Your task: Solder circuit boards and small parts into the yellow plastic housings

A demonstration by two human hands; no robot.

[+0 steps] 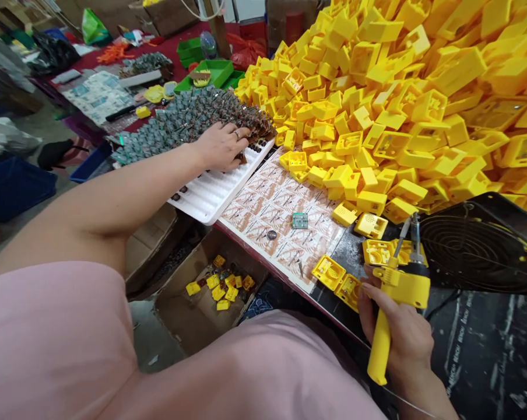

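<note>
My left hand (224,146) reaches over a ribbed white foam tray (202,192), its fingers spread at the near edge of a heap of small grey parts with wires (171,125). The fingertips are partly hidden against brownish pieces. In my right hand (406,332) is a yellow soldering gun (383,338), its metal tip pointing up and away. Close to that hand lie opened yellow plastic cases (329,272). A small green circuit board (300,220) and a round dark metal part (271,235) rest on the patterned sheet (263,201).
A large pile of yellow cases (368,105) covers the back right. Beside it stands a black fan (482,242). Below the table edge sits a cardboard box (180,315) with several yellow pieces inside. Green trays (220,73) are at the back.
</note>
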